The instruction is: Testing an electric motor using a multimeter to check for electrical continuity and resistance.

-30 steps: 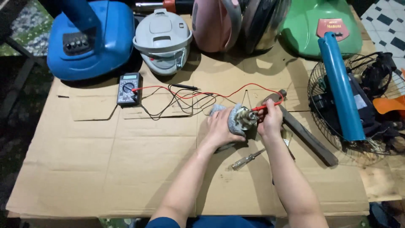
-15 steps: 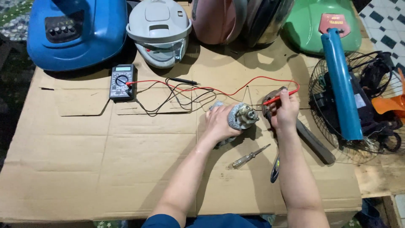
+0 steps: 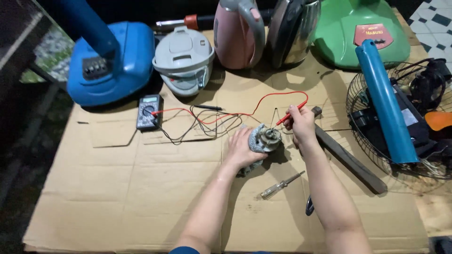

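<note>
Lying nearest the person on the cardboard sheet [image 3: 117, 202] is a wide bare stretch that runs to its front and left edges, with only a clear-handled screwdriver [image 3: 281, 185] and a blue-handled tool [image 3: 309, 206], half hidden by the right forearm, to the right of centre. Just beyond, the left hand [image 3: 242, 148] is wrapped around the side of a small grey fan motor [image 3: 264, 138] sitting on the cardboard near its middle, fingers closed on the casing. The right hand [image 3: 301, 124] pinches a red test probe [image 3: 291, 113] between thumb and fingers, tip angled down at the motor's top. A long dark bar [image 3: 351, 160] lies diagonally just right of that hand, and a wire fan guard [image 3: 376, 136] with a blue tube [image 3: 383, 106] crowds the right edge. Red and black leads trail left to a multimeter [image 3: 148, 112]. Along the far edge stand a blue fan base [image 3: 110, 63], a grey rice cooker [image 3: 183, 59], a pink kettle [image 3: 238, 33], a steel kettle [image 3: 292, 30] and a green base [image 3: 362, 30].
</note>
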